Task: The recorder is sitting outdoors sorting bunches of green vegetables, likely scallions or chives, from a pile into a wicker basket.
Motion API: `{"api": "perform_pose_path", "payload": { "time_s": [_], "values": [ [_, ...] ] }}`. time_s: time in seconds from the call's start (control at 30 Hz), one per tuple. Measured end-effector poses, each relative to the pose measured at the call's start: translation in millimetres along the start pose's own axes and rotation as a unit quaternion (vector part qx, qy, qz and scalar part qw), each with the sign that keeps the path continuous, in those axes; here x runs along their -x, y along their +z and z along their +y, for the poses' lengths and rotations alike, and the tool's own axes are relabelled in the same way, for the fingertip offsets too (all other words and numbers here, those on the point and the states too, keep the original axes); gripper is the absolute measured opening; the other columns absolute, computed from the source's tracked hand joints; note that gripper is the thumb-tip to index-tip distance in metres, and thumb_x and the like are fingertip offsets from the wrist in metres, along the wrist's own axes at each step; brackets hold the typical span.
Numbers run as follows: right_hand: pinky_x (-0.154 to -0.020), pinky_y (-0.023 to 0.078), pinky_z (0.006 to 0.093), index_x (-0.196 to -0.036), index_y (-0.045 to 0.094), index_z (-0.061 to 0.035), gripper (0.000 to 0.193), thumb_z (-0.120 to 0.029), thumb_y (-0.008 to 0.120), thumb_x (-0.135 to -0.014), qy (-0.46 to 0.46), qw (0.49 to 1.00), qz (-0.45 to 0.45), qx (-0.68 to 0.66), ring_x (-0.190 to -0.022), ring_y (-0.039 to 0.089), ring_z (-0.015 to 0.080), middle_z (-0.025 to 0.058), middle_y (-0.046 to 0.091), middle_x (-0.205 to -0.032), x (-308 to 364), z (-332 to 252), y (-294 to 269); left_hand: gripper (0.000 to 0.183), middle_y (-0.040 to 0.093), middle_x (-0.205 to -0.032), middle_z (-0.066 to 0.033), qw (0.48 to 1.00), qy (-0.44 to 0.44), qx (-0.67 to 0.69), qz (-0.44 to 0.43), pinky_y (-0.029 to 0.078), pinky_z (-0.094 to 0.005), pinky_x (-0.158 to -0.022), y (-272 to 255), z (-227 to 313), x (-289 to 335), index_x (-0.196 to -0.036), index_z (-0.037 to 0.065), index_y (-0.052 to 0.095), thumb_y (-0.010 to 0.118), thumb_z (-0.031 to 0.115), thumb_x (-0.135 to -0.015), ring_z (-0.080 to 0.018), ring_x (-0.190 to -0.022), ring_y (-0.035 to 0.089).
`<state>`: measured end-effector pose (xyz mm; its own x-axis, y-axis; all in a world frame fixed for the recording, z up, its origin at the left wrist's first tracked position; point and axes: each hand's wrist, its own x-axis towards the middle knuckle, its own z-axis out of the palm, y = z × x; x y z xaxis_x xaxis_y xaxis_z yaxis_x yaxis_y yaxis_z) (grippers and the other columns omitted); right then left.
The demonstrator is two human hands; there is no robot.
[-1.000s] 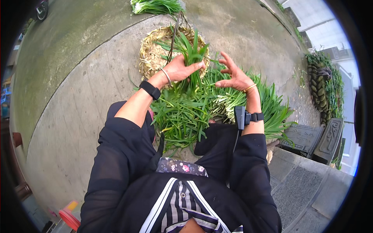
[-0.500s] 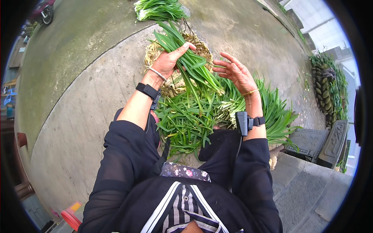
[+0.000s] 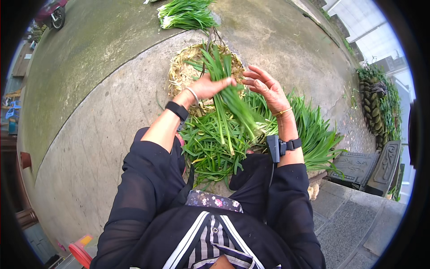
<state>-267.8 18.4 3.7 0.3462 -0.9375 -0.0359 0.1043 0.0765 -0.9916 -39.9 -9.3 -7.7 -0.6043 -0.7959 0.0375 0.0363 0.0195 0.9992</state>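
Held above the loose greens is a bunch of garlic chives [image 3: 236, 102], gripped by my left hand [image 3: 206, 88] with the thumb across the stalks. The leaf tips point away from me and the pale stalk ends toward me, blurred by motion. Just right of the bunch, my right hand [image 3: 268, 92] is raised with its fingers apart and holds nothing. Between my knees lies a heap of loose green leaves [image 3: 212, 139]. More chives [image 3: 313, 132] lie in a thick pile beneath and beyond my right forearm, pale ends toward the heap.
A woven basket [image 3: 177, 69] with dark handle strands stands just past my left hand. Farther off, another chive bundle [image 3: 188, 14] rests on the concrete ground. Carved stone blocks [image 3: 356, 166] and a stone slab [image 3: 345, 219] lie to the right. A red-rimmed object [image 3: 80, 255] is at the lower left.
My left hand has come lower and nearer me with the bunch, whose stalks have swung downward. The right hand has shifted slightly left, still empty. More of the basket shows.
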Motion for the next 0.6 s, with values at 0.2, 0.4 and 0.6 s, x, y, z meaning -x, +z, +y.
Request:
{"api": "perform_pose_path", "payload": {
  "time_s": [0.2,0.4,0.6],
  "values": [
    [-0.090,0.041,0.0291,-0.130,0.046,-0.0109,0.051,-0.031,0.062,-0.086,0.004,0.995,0.101,0.002,-0.106,0.055,0.0129,0.0038,0.056,-0.121,-0.2,3.7,-9.7,0.031,0.062,-0.094,-0.0016,0.997,0.024,0.072,0.009,0.047,-0.0237,-0.072,-10.6,1.1,-0.2,-0.102,0.005,0.063,0.049,0.031,-0.094,-0.0079,-0.086,0.057],
    [-0.087,0.045,0.0291,-0.123,0.052,-0.0071,0.043,-0.026,0.062,-0.087,-0.030,0.999,0.033,-0.023,-0.100,0.059,0.0146,0.0058,0.061,-0.112,2.9,-7.1,-3.7,0.031,0.063,-0.086,-0.0032,0.962,-0.007,0.270,0.042,0.050,-0.0226,-0.065,-14.5,9.8,3.1,-0.108,0.004,0.058,0.048,0.030,-0.095,-0.0099,-0.075,0.062],
    [-0.087,0.045,0.0277,-0.113,0.059,-0.0063,0.032,-0.011,0.066,-0.082,-0.027,1.000,-0.010,0.007,-0.096,0.058,0.0133,0.0030,0.062,-0.107,4.7,-11.2,15.7,0.032,0.064,-0.087,-0.0043,0.973,-0.019,0.227,0.041,0.051,-0.0230,-0.067,-16.8,0.3,-2.5,-0.110,0.005,0.057,0.045,0.031,-0.095,-0.0125,-0.080,0.064]
  ]
}}
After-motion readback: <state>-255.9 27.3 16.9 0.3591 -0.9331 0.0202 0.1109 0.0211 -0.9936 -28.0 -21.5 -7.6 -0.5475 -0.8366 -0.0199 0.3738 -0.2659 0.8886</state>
